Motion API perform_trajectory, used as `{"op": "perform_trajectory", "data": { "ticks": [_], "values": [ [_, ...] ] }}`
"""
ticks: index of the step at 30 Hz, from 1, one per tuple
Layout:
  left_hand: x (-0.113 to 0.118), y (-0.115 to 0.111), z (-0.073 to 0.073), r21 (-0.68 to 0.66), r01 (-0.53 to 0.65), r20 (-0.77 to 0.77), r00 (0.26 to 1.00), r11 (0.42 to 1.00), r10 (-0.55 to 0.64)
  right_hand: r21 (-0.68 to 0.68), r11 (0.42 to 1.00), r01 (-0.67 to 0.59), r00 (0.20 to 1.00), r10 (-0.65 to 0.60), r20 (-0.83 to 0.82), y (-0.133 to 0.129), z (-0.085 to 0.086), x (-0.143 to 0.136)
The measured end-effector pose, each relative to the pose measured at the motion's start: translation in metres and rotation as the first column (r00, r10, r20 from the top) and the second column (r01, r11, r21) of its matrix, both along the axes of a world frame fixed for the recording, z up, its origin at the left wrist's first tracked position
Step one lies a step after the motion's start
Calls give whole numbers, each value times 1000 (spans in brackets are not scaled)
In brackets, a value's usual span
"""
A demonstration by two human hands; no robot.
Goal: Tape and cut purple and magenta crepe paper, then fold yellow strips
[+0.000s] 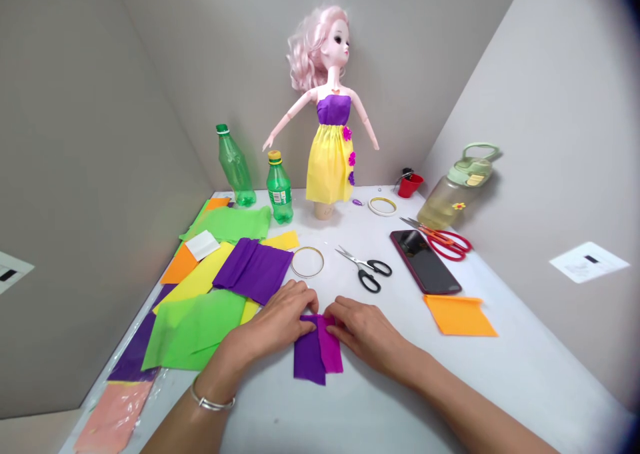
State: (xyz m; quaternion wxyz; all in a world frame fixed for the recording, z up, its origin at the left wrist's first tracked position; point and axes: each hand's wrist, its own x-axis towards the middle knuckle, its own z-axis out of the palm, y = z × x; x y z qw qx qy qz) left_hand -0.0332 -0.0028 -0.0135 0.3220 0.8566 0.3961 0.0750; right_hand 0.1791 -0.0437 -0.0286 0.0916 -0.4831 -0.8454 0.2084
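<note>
My left hand [293, 309] pinches the top edge of a small purple crepe paper piece [309, 357], which lies flat on the white table. Beside it, partly overlapping, is a magenta crepe paper piece [332, 351], whose upper edge my right hand [357, 326] grips between thumb and fingers. Both hands rest low, close to the table, with fingertips hiding part of the top edges. Just beyond them lie a thin gold-coloured ring [293, 267] and small black-handled scissors [369, 269]. A larger folded purple sheet [257, 271] lies past my left hand.
Green sheets [193, 331] and other coloured paper cover the left side. Behind stand a doll [327, 167] in a yellow skirt and two green bottles [280, 191]. At right are a phone [425, 262], red-handled scissors [445, 241], an orange piece [460, 316] and a water bottle [453, 191].
</note>
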Motion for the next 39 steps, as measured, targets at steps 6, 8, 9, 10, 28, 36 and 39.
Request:
{"op": "perform_trajectory", "data": {
  "ticks": [6,8,9,10,28,36,39],
  "values": [
    [0,1,-4,-13,1,-2,1000,1000,-1,-10,1000,25,999,-25,-31,1,-4,1],
    [0,2,-5,-12,-2,-6,1000,1000,2,-11,999,31,999,-31,-35,1,-4,2],
    [0,2,-5,-11,-6,-7,1000,1000,6,-12,999,34,999,-34,-38,1,-4,2],
    [1,2,-6,-11,-8,-6,1000,1000,8,-13,999,36,999,-36,-40,1,-3,2],
    [8,0,-2,18,-61,-16,998,998,61,-21,999,50,998,-51,-30,0,-3,1],
    [12,0,-4,53,-96,-12,995,994,97,-17,999,50,998,-51,-23,1,-3,1],
    [13,0,-7,65,-83,-2,997,994,83,-15,999,49,999,-49,-21,1,-3,1]
  ]
}}
